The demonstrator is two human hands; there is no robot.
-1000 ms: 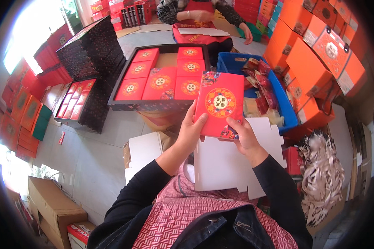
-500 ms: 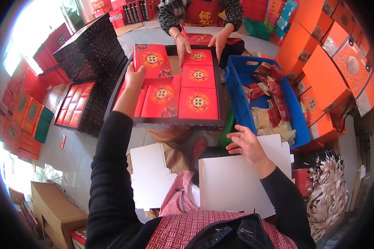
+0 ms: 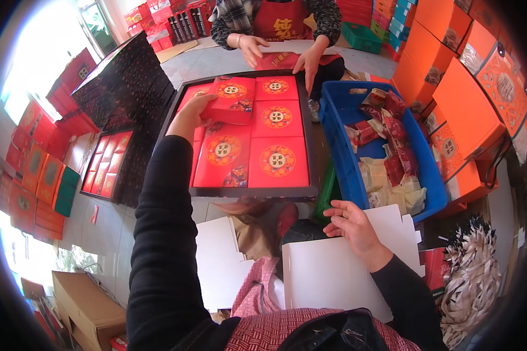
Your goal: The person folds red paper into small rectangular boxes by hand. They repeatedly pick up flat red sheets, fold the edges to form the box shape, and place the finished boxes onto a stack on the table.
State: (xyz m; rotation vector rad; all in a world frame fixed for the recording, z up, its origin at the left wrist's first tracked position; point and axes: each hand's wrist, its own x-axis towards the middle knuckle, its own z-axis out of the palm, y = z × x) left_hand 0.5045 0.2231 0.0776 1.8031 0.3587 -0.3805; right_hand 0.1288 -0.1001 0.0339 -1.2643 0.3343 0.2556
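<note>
- Head view: my left hand [image 3: 196, 112] grasps a gold-patterned, rectangular red box [image 3: 232, 100] by its left side.
- It sits over the far middle of a black rectangular tray [image 3: 255, 192].
- My right hand [image 3: 355, 231], fingers loosely spread, is near a flat white cardboard sheet [image 3: 334, 275].

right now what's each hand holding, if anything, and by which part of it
The left hand holds a red box by its left edge; the right hand holds nothing visible.

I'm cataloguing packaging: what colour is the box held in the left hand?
The box is red with a round orange medallion, clearest in the head view.
</note>
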